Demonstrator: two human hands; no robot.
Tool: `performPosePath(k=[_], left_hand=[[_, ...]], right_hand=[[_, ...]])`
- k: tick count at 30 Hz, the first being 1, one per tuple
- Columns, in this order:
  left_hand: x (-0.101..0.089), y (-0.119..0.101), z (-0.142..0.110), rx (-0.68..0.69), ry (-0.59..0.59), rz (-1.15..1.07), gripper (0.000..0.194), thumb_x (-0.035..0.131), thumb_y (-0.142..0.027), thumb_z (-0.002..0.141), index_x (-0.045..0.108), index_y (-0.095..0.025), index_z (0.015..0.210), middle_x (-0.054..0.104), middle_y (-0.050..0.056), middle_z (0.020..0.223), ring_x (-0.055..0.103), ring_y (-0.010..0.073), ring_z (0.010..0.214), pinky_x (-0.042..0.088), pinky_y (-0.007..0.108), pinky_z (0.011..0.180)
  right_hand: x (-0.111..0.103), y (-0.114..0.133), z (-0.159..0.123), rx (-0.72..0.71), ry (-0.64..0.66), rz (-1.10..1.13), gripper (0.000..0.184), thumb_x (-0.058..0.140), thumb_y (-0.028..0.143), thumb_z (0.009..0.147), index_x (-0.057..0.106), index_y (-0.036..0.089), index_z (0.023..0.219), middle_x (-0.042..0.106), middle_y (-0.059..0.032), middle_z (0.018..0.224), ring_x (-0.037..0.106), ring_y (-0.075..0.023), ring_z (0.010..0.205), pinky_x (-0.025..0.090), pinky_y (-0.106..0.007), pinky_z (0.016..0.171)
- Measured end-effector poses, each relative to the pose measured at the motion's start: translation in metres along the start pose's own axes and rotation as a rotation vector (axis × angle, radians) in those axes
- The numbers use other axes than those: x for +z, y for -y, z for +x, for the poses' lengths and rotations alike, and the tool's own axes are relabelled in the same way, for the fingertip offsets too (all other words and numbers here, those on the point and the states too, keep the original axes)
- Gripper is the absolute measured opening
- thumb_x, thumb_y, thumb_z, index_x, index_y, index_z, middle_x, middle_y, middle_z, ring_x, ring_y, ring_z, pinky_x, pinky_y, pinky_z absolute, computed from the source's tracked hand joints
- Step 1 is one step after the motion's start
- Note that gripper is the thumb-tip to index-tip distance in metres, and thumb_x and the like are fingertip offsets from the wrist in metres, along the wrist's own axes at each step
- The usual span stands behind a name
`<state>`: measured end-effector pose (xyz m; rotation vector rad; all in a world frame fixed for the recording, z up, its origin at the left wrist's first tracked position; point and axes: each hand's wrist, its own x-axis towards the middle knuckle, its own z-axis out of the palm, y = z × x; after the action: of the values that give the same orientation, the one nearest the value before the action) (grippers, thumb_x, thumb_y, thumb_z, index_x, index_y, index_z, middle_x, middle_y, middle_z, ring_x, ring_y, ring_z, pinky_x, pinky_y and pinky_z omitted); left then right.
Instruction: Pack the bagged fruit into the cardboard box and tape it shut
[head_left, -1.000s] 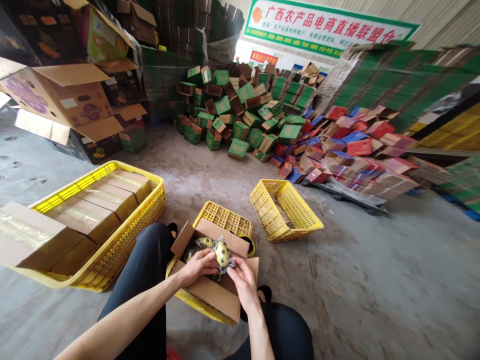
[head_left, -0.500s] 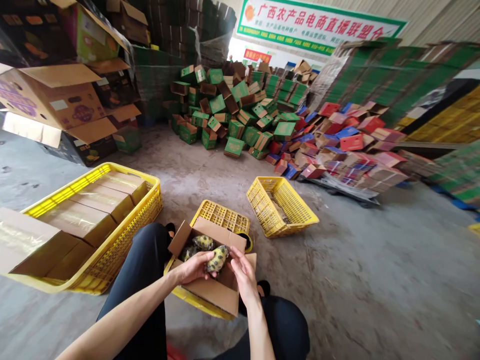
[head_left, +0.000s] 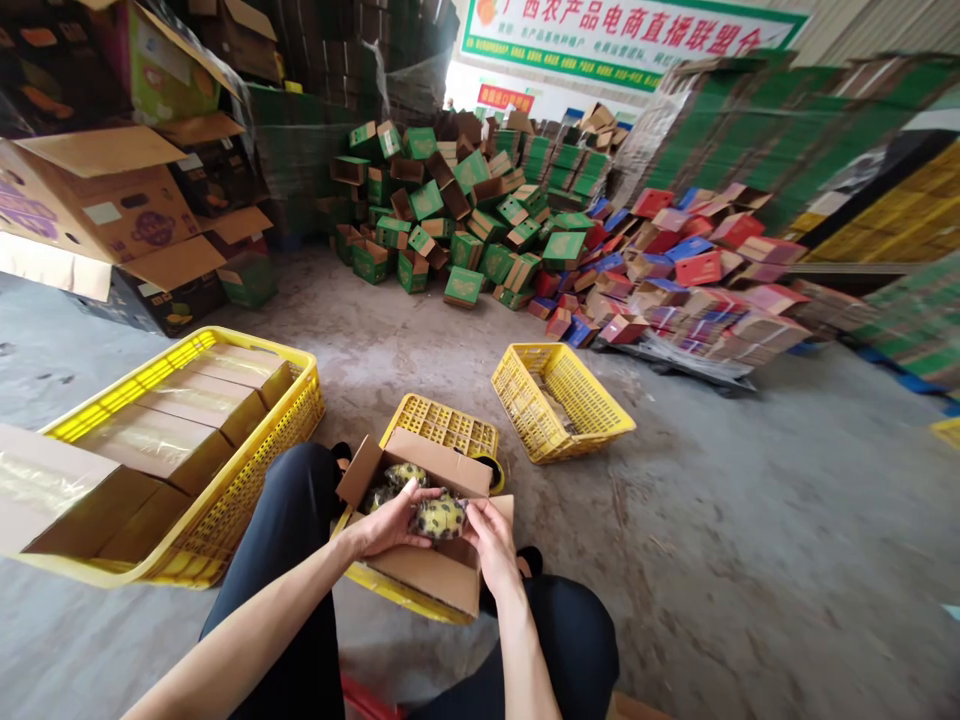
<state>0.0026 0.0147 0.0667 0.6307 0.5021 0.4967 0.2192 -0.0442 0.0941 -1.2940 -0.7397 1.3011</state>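
- Spotted yellow piece in clear wrap, held up between both hands, right over an open cardboard box
- left hand has it cradled, thumb apart from the fingers, which curl under its near side
- right hand is pretty narrow, fingertips on the wrapped piece's right end
- more wrapped spotted pieces sit inside that box, just past the left hand
- box rests on a yellow crate between the knees, flaps out
- big yellow basket of taped cartons off left
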Motion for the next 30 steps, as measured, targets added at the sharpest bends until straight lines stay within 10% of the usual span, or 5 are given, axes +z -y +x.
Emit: performPosePath(k=[6, 18, 30], left_hand=[[0.002, -0.002, -0.002, 0.150, -0.039, 0.109, 0.063, 0.091, -0.047, 0.076, 0.071, -0.020, 0.130, 0.070, 0.015, 0.133, 0.069, 0.0293, 0.116, 0.052, 0.038, 0.099], [0.007, -0.011, -0.006, 0.215, -0.034, 0.016, 0.097, 0.094, -0.030, 0.075, 0.045, -0.037, 0.159, 0.051, 0.015, 0.155, 0.062, 0.0331, 0.130, 0.054, 0.044, 0.101], [0.006, -0.009, -0.007, 0.216, -0.069, 0.050, 0.076, 0.094, -0.028, 0.072, 0.065, -0.029, 0.142, 0.063, 0.011, 0.143, 0.067, 0.0285, 0.120, 0.056, 0.039, 0.098]], right_hand=[[-0.004, -0.004, 0.002, 0.031, -0.049, 0.009, 0.042, 0.088, 0.061, 0.072, 0.074, 0.025, 0.088, 0.077, -0.0028, 0.090, 0.071, -0.0214, 0.077, 0.058, -0.030, 0.060], [-0.005, -0.013, 0.004, 0.072, -0.049, 0.031, 0.042, 0.088, 0.060, 0.073, 0.072, 0.025, 0.090, 0.075, -0.0025, 0.093, 0.072, -0.0237, 0.085, 0.066, -0.033, 0.059], [-0.003, -0.008, 0.004, 0.098, -0.056, 0.115, 0.043, 0.089, 0.055, 0.074, 0.075, 0.027, 0.104, 0.078, -0.0035, 0.107, 0.074, -0.0213, 0.085, 0.065, -0.031, 0.061]])
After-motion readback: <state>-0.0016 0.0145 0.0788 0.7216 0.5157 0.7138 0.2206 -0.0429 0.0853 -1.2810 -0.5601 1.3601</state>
